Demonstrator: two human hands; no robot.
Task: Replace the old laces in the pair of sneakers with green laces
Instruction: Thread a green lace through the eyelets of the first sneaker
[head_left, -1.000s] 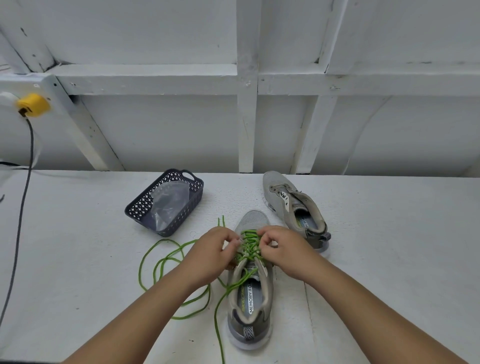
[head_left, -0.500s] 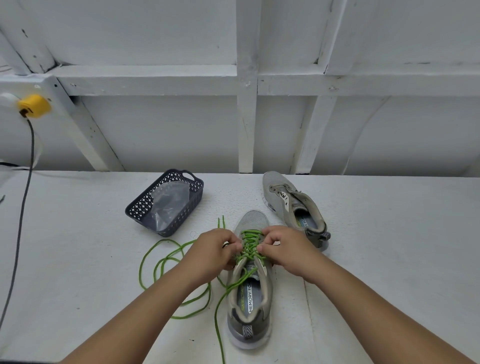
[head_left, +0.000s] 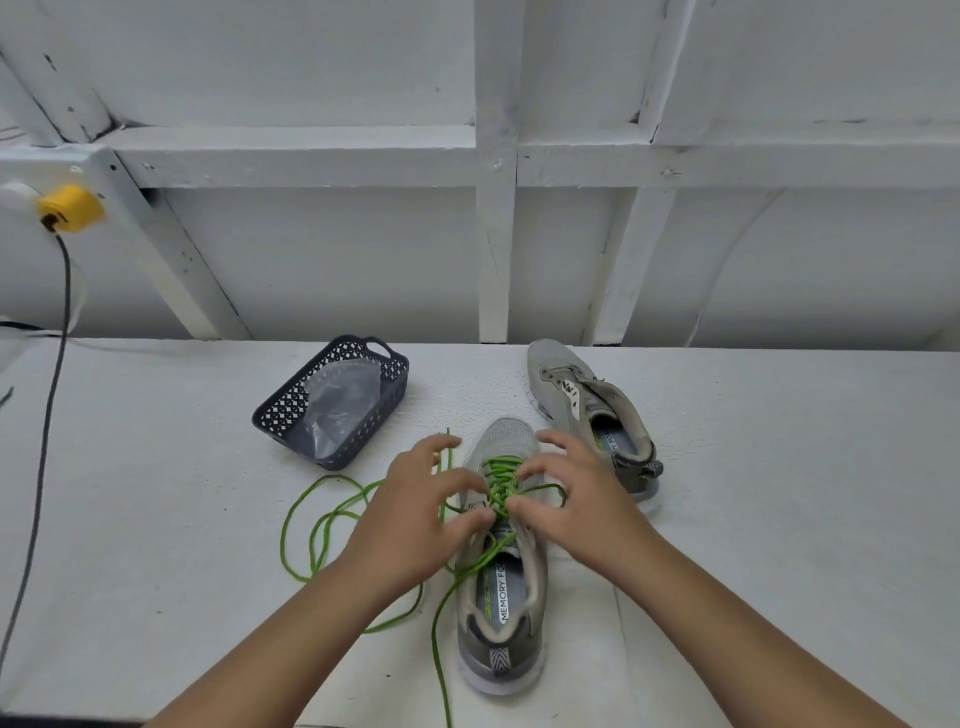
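Both hands have spread their fingers since the earlier frame, loosening their pinch on the lacing. Head view: left hand (head_left: 415, 512) and right hand (head_left: 582, 499), each grip wide and holding nothing, hover over the near sneaker (head_left: 501, 566) on the counter (head_left: 156, 519). Green lace (head_left: 498, 480) crosses the eyelets directly beneath the fingertips; slack trails leftward. Far sneaker (head_left: 587, 410) lies unlaced. Lace probably light, limp, slightly slippery: best pinched near its free ends.

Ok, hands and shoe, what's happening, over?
Left hand and right hand fingers spread over near sneaker. Green lace part threaded, loose ends trailing. Far sneaker unlaced.
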